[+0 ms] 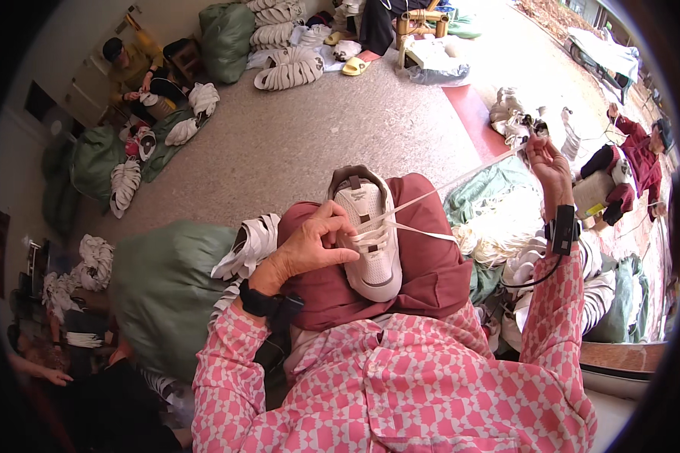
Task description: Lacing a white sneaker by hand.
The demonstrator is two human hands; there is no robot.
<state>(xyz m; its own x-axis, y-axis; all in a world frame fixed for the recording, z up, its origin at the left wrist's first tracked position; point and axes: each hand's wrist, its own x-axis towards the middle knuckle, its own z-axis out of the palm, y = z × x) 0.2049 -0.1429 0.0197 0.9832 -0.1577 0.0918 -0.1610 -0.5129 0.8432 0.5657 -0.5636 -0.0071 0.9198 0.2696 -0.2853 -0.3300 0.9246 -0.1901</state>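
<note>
A white sneaker point(378, 281) lies on the reddish-brown cloth point(434, 275) over my lap, its toe toward me. White laces cross its lower eyelets, and a loose lace end falls to the right over the cloth. My left hand point(317, 240) is at the sneaker's left side, thumb and curled fingers closed on its edge by the laces. Out at the upper right, my right hand point(549, 162) pinches the other end of the shoelace point(461, 179), which runs taut from the sneaker. Dark bands with devices sit on both wrists.
A bulging green sack point(166, 279) stands at my left, with strung white shoe parts point(253, 245) beside it. To my right lies a heap of white laces point(499, 226) on green cloth. Other people sit around: one point(136, 72) far left, another point(642, 158) at right.
</note>
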